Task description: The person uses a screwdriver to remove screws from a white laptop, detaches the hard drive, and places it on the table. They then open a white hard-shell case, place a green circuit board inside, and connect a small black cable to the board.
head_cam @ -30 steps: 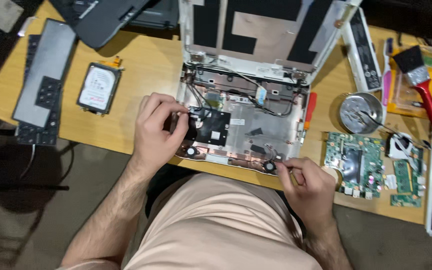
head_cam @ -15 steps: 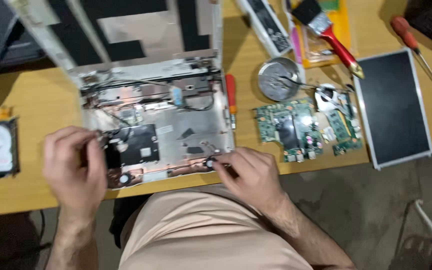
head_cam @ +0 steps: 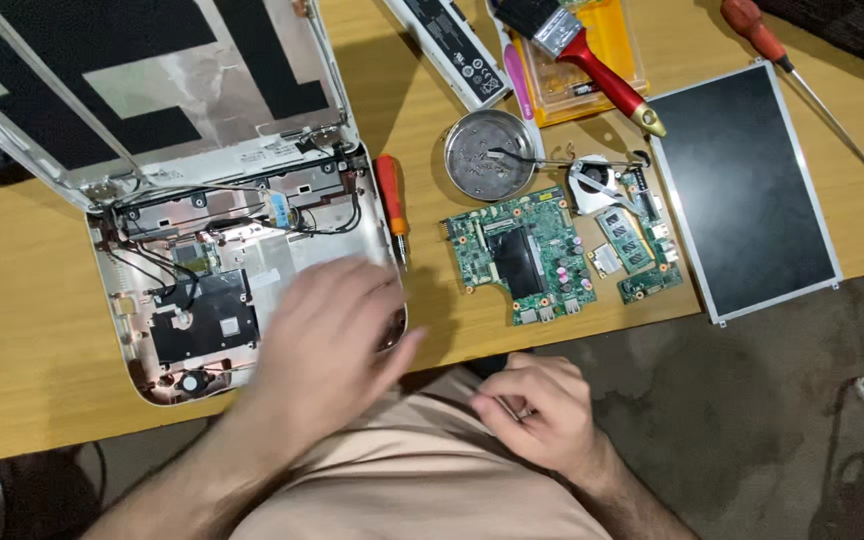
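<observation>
Left hand (head_cam: 337,340) open over laptop chassis (head_cam: 202,290), right hand (head_cam: 537,410) curled, pinching something unclear, green motherboard (head_cam: 522,255) nearby

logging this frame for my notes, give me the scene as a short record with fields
setting: wooden table, seen from above
left hand: blurred, over the opened laptop base
right hand: curled at the table edge; contents of its grip cannot be told
beside base: orange screwdriver
middle: round metal dish, green circuit board
right: dark screen panel
top: red-handled brush
</observation>
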